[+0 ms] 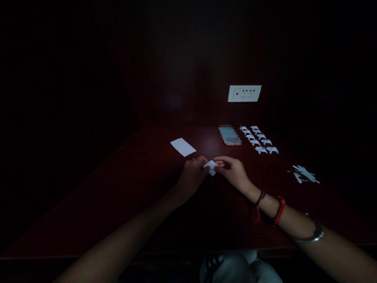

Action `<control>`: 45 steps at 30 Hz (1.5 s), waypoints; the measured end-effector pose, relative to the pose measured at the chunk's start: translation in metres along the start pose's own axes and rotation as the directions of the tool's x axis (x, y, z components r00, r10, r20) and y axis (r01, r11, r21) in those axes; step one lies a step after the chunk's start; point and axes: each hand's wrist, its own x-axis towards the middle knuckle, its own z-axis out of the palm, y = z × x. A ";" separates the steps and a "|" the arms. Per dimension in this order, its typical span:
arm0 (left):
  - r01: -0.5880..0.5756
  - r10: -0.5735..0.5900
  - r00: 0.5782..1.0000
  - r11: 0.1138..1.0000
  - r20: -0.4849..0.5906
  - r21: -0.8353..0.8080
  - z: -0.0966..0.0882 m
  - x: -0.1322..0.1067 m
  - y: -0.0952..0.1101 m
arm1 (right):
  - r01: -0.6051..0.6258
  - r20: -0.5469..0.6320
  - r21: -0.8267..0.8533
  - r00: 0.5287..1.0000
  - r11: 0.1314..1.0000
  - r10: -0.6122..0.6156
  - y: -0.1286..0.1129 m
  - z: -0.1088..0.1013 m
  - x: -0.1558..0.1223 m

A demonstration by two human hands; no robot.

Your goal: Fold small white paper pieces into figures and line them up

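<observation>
A small folded white paper piece (211, 166) lies on the dark red table (132, 188), pinched from both sides. My left hand (192, 173) grips its left edge with curled fingers. My right hand (232, 169) holds its right edge, fingers closed over it. The right wrist wears red and black threads and a metal bangle.
A flat white paper slip (183, 147) lies behind my left hand. A phone (230, 135) sits at the back, with two rows of several folded white paper pieces (259, 139) beside it. White paper scraps (304, 174) lie at the right. A wall socket plate (244, 93) is behind. The room is dark.
</observation>
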 end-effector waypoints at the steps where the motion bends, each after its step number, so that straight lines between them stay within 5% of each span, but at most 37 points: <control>1: -0.011 0.011 1.000 1.000 -0.006 0.019 0.000 0.000 0.001 | 0.003 -0.007 0.004 1.000 1.000 -0.003 0.000 0.000 0.000; 10: -0.078 0.074 0.997 0.973 0.030 0.215 0.000 0.000 0.009 | 0.058 -0.087 0.022 0.995 0.998 -0.056 -0.004 0.001 0.004; 17: -0.014 0.018 1.000 0.939 -0.008 0.343 -0.004 -0.002 0.016 | 0.156 -0.125 -0.147 0.977 0.977 -0.175 -0.018 -0.001 0.002; 29: -0.054 0.086 0.988 0.969 -0.125 0.242 -0.004 0.002 0.017 | 0.256 -0.102 -0.311 0.949 0.915 -0.300 -0.027 -0.004 0.001; 45: -0.050 0.083 0.966 0.989 -0.243 0.139 -0.006 0.001 0.021 | 0.334 -0.079 -0.306 0.924 0.892 -0.373 -0.036 -0.003 -0.002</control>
